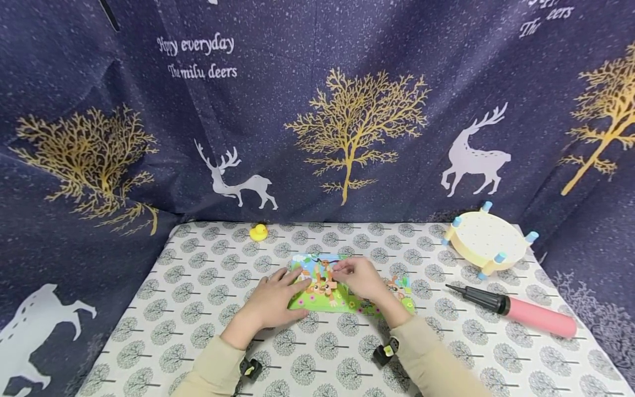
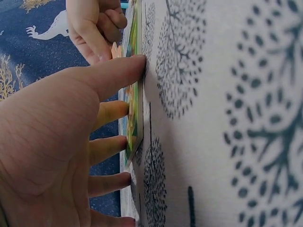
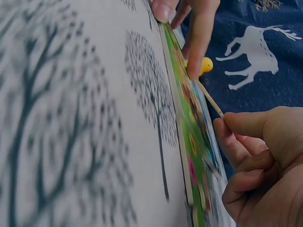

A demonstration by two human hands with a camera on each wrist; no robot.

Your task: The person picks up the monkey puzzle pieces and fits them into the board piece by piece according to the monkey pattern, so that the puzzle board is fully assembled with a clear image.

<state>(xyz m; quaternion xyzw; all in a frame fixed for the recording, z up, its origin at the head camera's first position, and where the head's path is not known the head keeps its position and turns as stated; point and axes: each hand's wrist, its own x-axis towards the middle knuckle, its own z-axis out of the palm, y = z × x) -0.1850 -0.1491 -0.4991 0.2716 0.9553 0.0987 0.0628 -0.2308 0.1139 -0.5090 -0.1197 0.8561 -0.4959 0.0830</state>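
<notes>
Right wrist, unlike head, shows edge-on the piece [image 3: 211,100] the right hand [image 1: 364,280] pinches, left hand [image 1: 273,300] splayed on board [image 1: 317,302].

A little yellow duck [image 1: 258,232] sits near the center, a bit left. At the right is a round, cream-colored thing [image 1: 488,240] with blue-tipped legs [image 1: 499,258]. Below it lies a pink and black pump [image 1: 511,307]. Across the top, a dark blue cloth [image 1: 278,110] shows gold trees [image 1: 345,165] and white deer [image 1: 478,157].

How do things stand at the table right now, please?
Left hand touching the picture board. Right hand pinching a thin piece, tilted. Yellow duck and pink pump apart from the board; nothing seen in the way.
</notes>
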